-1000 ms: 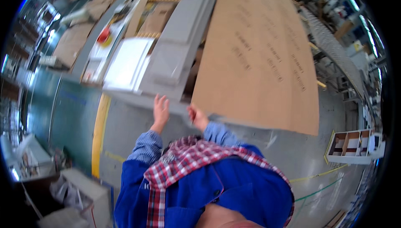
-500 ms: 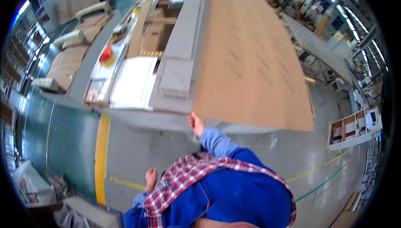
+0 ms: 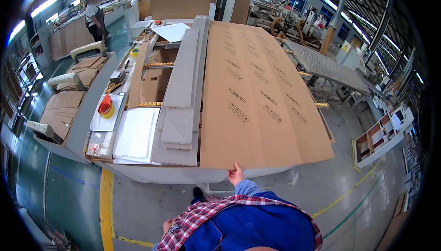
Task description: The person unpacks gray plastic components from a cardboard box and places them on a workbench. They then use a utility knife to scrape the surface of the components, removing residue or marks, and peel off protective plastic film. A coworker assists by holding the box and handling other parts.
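A large brown cardboard sheet (image 3: 257, 140) with dark printed marks lies over the right part of the worktable. My right hand (image 3: 236, 174) is closed on its near edge, left of the edge's middle, with the thumb on top and the other fingers mostly hidden beneath. Left of the sheet lie long grey panels (image 3: 177, 127), stacked lengthwise. My left hand (image 3: 168, 226) hangs low beside my body, partly covered by the checked cloth; its visible fingers look curled, and nothing shows in them.
White foam sheets (image 3: 134, 134), an orange-and-yellow tape roll (image 3: 106, 108) and scissors (image 3: 113, 87) lie on the table's left side. A cart with cardboard (image 3: 64, 104) stands farther left. A person (image 3: 94, 19) stands far left. A roller table (image 3: 330, 67) is beyond, right; a white shelf unit (image 3: 383, 136) sits right.
My view has tilted up. My right hand has moved right along the cardboard's near edge, from its left corner, and now grips the edge. My left hand is more covered by the cloth.
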The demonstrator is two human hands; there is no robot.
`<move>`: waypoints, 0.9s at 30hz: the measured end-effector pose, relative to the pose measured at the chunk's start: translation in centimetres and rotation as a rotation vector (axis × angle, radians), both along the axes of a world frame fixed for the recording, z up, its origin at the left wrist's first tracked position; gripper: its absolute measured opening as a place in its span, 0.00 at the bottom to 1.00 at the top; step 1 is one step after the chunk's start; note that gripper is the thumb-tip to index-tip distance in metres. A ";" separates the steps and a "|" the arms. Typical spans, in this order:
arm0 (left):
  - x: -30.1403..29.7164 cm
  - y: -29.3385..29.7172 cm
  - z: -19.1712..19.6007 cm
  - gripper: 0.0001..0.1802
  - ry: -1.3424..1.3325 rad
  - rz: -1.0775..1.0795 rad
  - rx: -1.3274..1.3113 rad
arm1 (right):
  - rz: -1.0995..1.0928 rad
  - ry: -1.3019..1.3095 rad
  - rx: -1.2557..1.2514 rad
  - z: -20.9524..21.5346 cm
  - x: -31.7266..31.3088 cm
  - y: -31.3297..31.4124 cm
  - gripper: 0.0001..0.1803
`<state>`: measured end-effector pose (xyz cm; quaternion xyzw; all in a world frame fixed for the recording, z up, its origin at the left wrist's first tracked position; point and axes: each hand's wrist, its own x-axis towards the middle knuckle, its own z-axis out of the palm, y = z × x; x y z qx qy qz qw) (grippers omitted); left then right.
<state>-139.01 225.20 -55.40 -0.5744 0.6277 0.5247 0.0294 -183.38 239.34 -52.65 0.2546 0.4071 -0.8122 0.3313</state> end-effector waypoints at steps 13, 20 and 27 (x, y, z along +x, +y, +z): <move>-8.8 -13.3 5.0 0.22 0.109 0.180 -0.197 | 0.058 0.013 0.102 1.1 0.3 -1.3 0.11; -20.5 -20.4 12.6 0.31 0.402 0.335 -0.440 | 0.134 0.016 0.193 -0.7 0.3 1.0 0.14; -23.7 -23.8 14.6 0.51 -0.052 -0.097 -0.459 | 0.192 0.020 0.314 5.5 2.1 -0.7 0.25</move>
